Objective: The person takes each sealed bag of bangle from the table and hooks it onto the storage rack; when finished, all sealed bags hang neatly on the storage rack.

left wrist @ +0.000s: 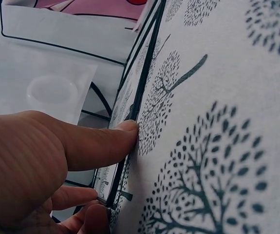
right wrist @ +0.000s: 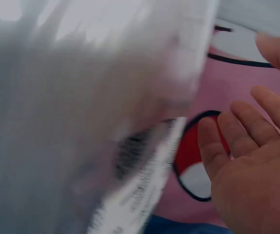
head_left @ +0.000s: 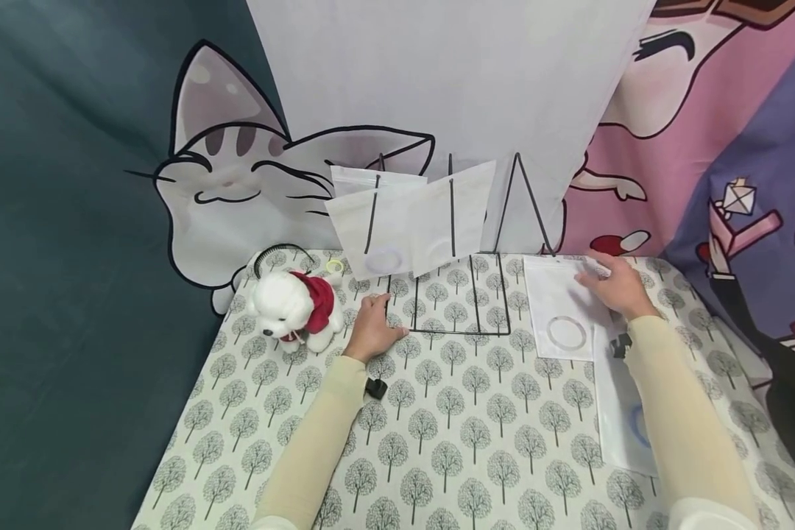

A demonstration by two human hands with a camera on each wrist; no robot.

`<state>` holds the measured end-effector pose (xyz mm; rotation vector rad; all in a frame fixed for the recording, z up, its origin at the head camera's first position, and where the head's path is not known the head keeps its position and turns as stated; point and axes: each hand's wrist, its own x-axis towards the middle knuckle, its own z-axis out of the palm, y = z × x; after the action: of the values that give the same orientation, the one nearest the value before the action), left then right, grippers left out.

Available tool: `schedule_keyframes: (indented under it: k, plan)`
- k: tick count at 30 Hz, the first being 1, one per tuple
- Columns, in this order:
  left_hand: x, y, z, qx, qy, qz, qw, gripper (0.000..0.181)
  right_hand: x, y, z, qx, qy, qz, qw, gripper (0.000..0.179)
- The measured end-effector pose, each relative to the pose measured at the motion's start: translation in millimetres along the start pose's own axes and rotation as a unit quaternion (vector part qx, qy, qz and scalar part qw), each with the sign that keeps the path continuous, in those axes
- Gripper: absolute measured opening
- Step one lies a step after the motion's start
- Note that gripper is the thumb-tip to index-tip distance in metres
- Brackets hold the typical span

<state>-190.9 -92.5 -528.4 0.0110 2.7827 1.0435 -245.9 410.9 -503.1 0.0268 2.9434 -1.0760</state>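
Wire rack, head view: black, standing near the back of the patterned counter, with translucent bags upright among its left supports.
Left hand, head view: clamped on the rack's front left corner, thumb at the front bar.
Right hand, head view: thumb and fingers apart, beside the upper part of a flat bag with a pale ring inside; contact is unclear.
Second flat bag, head view: partly hidden by the right forearm, a blue ring inside.
Plush dog, head view: white, in red clothing, left of the left hand.
Rack bar, left wrist view: thumb tip presses it; other fingers curl underneath.
Right fingers, right wrist view: loosely extended, empty, beside blurred clear plastic with a printed strip.
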Motion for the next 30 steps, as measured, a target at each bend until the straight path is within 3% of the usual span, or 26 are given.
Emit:
schedule_keyframes:
  k: [4, 9, 17, 22, 30]
  plan:
    - [-0.6, -0.2, -0.2, -0.003, -0.003, 0.004, 1.0, 0.095, 15.6, 10.4, 7.3, -0.041, -0.079, 0.011, 0.996, 0.1]
    - [-0.1, -0.9, -1.7, -0.001, 0.0, 0.002, 1.0, 0.095, 21.2, 9.0, 13.7, -0.071, -0.109, 0.007, 0.9914, 0.108]
    - [1.3, -2.1, -0.3, 0.0, 0.001, 0.002, 1.0, 0.096, 17.1, 1.7, 19.1, -0.087, -0.039, -0.016, 0.9953, 0.086]
    - [1.4, -2.6, 0.9, 0.004, -0.005, 0.003, 1.0, 0.095, 7.2, -5.0, 16.1, -0.029, -0.013, -0.015, 0.9994, 0.062]
    - [2.7, -3.5, 0.6, 0.001, -0.001, 0.002, 1.0, 0.096, -16.5, -33.4, 6.4, 0.057, 0.023, -0.005, 0.9981, 0.053]
